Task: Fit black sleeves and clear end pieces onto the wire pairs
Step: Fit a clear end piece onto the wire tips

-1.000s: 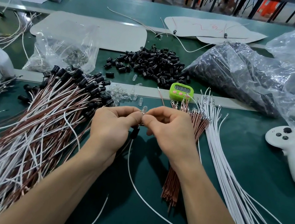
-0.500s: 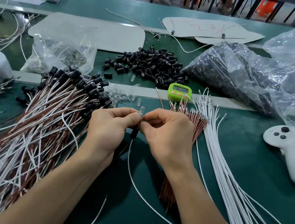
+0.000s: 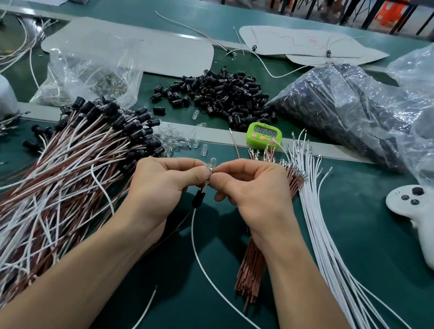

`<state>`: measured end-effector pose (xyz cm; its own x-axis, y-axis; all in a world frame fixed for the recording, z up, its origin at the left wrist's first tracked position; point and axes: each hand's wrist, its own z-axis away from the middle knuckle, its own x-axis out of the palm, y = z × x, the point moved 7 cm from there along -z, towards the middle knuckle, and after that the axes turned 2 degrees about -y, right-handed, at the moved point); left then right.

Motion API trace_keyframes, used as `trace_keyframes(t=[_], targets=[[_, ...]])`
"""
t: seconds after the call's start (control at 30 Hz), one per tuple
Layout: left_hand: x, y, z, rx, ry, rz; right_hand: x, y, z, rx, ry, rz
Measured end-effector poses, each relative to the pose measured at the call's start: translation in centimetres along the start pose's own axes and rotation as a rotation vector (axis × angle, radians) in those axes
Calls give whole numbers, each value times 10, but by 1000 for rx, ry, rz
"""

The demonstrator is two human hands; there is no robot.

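My left hand and my right hand meet fingertip to fingertip at the centre. Between them they pinch a wire pair topped by a clear end piece. A black sleeve hangs on the pair just below the fingers, and its white wire trails toward me. Loose black sleeves lie heaped beyond. Loose clear end pieces are scattered just past my left hand. Brown wires and white wires lie to the right.
A large pile of finished wire pairs with black sleeves fills the left. A green timer sits behind my hands. Plastic bags of parts lie at back right, another bag at back left. A white controller rests at right.
The hands stay pressed together on the wire pair. The clear end piece now stands more visibly above the fingertips, and the black sleeve still hangs below.
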<state>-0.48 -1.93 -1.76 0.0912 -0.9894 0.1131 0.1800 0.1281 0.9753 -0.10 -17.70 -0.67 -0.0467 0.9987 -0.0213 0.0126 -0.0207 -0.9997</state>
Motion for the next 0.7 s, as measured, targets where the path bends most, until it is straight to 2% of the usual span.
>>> trace_keyframes(t=[0.23,0.5,0.7], targets=[[-1,1,-1,-43,-93,-52,-1,2,-1,-5,-53,32],[0,2,-4,-104,-299,-176,-3,-2,1,-71,-91,89],[6,0,0,-122,-434,-201,2,-13,4,-157,-240,67]])
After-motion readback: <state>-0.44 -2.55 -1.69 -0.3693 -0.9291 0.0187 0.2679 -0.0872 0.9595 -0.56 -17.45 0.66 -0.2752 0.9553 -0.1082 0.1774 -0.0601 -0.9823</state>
